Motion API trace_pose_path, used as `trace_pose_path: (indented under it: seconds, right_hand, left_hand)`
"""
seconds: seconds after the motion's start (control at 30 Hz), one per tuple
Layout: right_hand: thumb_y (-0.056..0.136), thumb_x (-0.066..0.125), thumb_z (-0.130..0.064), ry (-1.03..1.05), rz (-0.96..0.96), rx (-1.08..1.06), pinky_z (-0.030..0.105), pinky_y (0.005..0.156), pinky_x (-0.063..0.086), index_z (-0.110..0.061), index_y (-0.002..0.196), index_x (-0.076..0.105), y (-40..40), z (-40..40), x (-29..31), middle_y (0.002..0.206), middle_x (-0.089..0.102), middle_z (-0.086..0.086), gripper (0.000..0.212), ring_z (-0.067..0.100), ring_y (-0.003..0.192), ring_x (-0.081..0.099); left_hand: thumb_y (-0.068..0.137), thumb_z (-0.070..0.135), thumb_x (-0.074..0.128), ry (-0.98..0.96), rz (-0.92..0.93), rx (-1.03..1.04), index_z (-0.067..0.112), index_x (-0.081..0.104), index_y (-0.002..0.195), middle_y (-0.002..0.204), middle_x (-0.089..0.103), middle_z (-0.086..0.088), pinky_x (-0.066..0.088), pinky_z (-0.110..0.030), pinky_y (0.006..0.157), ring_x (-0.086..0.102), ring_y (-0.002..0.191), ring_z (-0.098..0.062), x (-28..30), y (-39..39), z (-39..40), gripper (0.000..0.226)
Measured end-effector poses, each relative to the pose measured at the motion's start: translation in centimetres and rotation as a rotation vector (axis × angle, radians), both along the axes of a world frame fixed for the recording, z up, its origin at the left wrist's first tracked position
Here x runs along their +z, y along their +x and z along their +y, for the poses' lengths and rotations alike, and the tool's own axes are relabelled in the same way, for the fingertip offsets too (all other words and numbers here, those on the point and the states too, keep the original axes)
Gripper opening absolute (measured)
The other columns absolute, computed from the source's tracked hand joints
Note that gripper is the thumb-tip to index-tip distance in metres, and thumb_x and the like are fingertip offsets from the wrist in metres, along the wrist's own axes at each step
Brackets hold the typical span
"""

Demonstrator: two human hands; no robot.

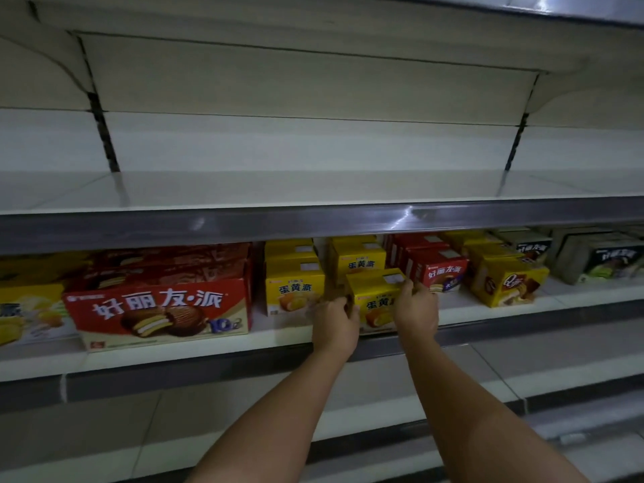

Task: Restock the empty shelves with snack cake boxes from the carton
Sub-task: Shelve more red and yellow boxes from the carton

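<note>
My left hand (335, 320) and right hand (416, 305) clasp a yellow snack cake box (378, 301) from either side, at the near edge of the stocked shelf (278, 338). Just left stands another yellow box (294, 291), then a large red box (156, 310). Farther up, the bare upper shelf (278, 186).
</note>
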State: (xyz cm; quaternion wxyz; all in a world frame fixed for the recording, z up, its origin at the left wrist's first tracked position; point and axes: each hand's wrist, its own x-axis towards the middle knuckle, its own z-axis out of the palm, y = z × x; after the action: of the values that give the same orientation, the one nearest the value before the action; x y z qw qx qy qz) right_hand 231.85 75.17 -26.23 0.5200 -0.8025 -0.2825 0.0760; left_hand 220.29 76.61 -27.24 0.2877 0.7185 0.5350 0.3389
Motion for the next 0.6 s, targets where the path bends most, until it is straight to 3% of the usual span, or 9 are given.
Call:
trace_pose_path:
  seconds: [0.13,0.37,0.47,0.6]
  right_hand:
    - [0.098,0.042,-0.031,0.001,0.083,0.129,0.043,0.093,0.045,-0.005,0.126,0.055,1.6,1.4,0.1,0.121,0.057,0.02,0.04,0.037,0.109,0.055]
    - [0.093,0.054,-0.017,0.073,0.266,0.222,0.043,0.102,0.039,-0.007,0.135,0.036,1.6,2.8,0.5,0.132,0.053,0.015,0.047,0.036,0.122,0.049]
    - [0.09,0.057,-0.013,0.116,0.331,0.238,0.045,0.102,0.041,-0.008,0.134,0.038,1.2,3.2,0.2,0.129,0.054,0.014,0.049,0.035,0.119,0.051]
    - [0.087,0.058,-0.013,0.162,0.389,0.28,0.046,0.102,0.042,-0.011,0.132,0.044,1.0,3.2,0.3,0.127,0.057,0.011,0.048,0.031,0.116,0.053]
  left_hand:
    - [0.098,0.024,0.05,-0.057,-0.059,0.051,0.014,0.057,0.122,0.113,0.066,-0.007,0.047,-0.031,0.082,0.061,0.105,-0.025,0.4,1.1,1.1,0.027]
    - [0.098,0.029,0.048,-0.137,-0.044,0.103,0.015,0.051,0.122,0.117,0.061,-0.01,0.049,-0.036,0.084,0.059,0.107,-0.03,0.4,2.6,2.3,0.028]
    - [0.098,0.033,0.046,-0.165,0.003,0.103,0.018,0.046,0.133,0.129,0.055,-0.011,0.048,-0.04,0.093,0.053,0.117,-0.032,0.5,2.8,2.6,0.039]
    - [0.099,0.03,0.045,-0.251,-0.081,0.065,0.016,0.041,0.14,0.14,0.046,-0.011,0.041,-0.039,0.104,0.046,0.126,-0.031,0.9,3.1,2.8,0.043]
